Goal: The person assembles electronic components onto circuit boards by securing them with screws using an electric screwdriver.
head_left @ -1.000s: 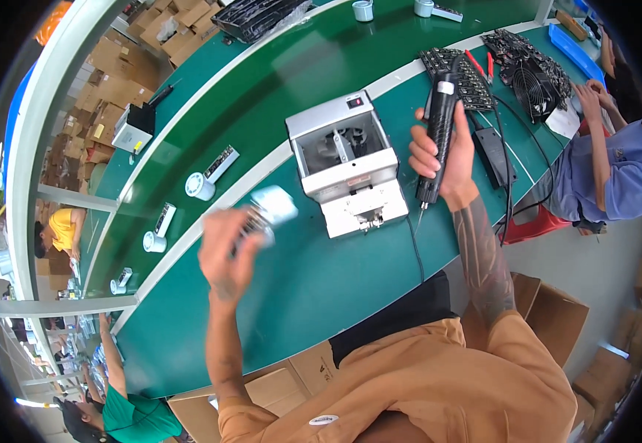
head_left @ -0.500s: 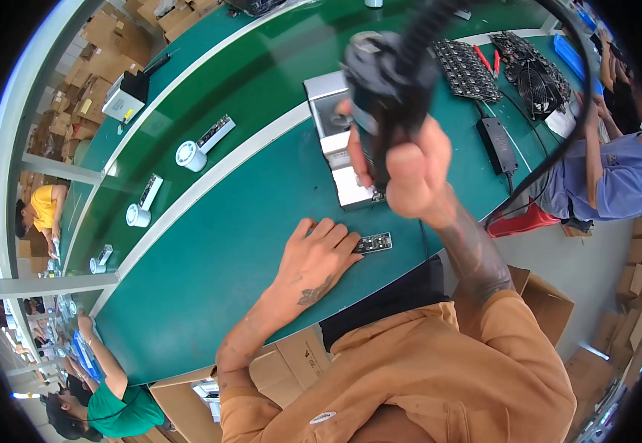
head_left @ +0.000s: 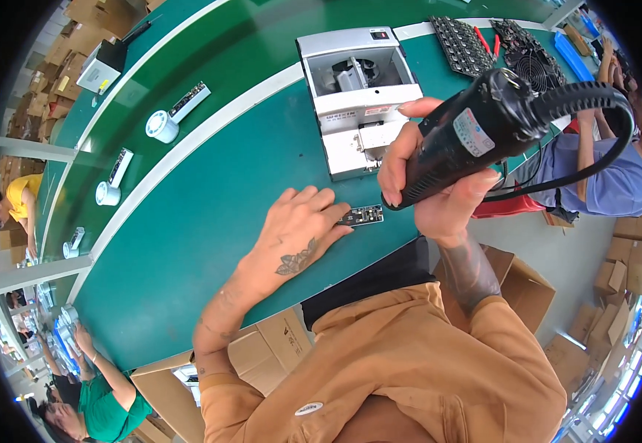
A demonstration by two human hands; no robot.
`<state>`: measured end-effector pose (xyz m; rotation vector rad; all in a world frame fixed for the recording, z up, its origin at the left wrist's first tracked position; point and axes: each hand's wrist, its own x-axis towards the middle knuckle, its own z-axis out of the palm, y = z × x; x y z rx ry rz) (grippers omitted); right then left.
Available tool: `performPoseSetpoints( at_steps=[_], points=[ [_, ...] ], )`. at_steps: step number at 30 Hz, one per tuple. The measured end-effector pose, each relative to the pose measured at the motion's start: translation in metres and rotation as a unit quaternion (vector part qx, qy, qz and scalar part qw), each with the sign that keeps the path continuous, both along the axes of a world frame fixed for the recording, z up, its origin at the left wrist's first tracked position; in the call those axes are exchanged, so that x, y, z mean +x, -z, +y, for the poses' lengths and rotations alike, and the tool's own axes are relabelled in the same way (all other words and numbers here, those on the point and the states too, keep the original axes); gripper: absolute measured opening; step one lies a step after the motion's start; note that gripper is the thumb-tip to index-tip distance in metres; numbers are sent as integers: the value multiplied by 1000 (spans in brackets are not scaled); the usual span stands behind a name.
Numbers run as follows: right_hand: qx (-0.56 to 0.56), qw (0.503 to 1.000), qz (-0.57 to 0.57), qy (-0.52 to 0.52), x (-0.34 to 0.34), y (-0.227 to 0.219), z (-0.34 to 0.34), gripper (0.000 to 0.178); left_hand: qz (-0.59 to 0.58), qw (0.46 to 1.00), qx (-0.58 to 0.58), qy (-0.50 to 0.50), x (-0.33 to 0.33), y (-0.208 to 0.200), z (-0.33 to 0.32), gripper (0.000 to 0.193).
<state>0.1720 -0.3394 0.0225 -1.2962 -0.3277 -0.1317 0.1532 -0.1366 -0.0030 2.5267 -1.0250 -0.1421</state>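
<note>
My right hand [head_left: 446,199] is wrapped round a black electric screwdriver [head_left: 461,136] with a pale label on its body. The tool is tilted, its lower end close to the right end of a small circuit board [head_left: 363,215]; its tip is hidden. My left hand [head_left: 302,225] lies on the green table [head_left: 188,251], thumb and fingers closed on the left end of the board. Beyond my hands stands a grey and white screw feeder [head_left: 358,96], its open top showing a drum-like part inside.
A thick black cable [head_left: 594,96] loops from the screwdriver at the right. Circuit board panels [head_left: 461,46] and red-handled pliers [head_left: 488,43] lie at the far right. White cylindrical devices with boards [head_left: 162,127] stand on the green conveyor. Several people work nearby; a cardboard box [head_left: 520,284] sits below.
My right hand has brought the screwdriver down and back from over the screw feeder to beside the board. My left hand stays on the board, while the whole view has shifted slightly.
</note>
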Motion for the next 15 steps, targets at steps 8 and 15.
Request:
performPoseSetpoints(
  at_steps=[8,15],
  points=[
    [36,999,9,-2,-1,16,-4,105,-1,1000,2,-8,0,2,-4,25],
    [58,998,-15,-20,0,23,-14,102,1,1000,5,-15,4,5,-8,25]
  ],
)
